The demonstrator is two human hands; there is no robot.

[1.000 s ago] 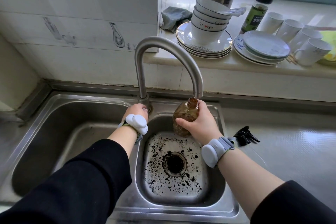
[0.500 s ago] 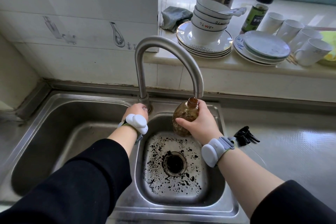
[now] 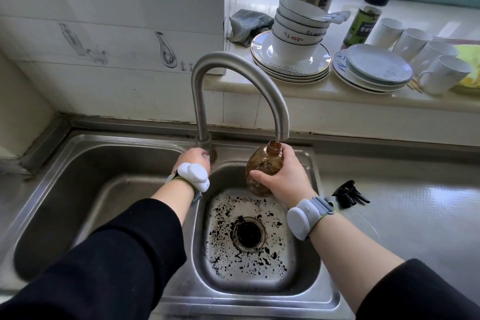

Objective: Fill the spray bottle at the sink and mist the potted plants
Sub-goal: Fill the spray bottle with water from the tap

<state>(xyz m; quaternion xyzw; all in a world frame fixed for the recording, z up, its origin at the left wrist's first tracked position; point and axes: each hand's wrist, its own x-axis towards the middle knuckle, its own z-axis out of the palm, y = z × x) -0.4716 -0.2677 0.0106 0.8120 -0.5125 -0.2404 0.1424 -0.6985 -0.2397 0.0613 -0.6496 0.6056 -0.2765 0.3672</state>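
Observation:
My right hand (image 3: 284, 174) grips a brown see-through spray bottle (image 3: 262, 167) with its cap off. The bottle's open neck sits right under the spout of the curved steel faucet (image 3: 249, 73), above the small right basin of the sink (image 3: 311, 291). My left hand (image 3: 195, 159) is closed on the faucet handle at the tap's base, which the hand mostly hides. The black spray head (image 3: 349, 194) with its thin tube lies on the steel counter just right of my right wrist.
A ledge (image 3: 337, 101) behind the sink carries stacked bowls on plates (image 3: 293, 60), more plates (image 3: 374, 70), white mugs (image 3: 426, 60), a green jar and a steel flask. The right basin floor is speckled with black bits around the drain (image 3: 248, 234). A larger basin (image 3: 91, 189) lies left.

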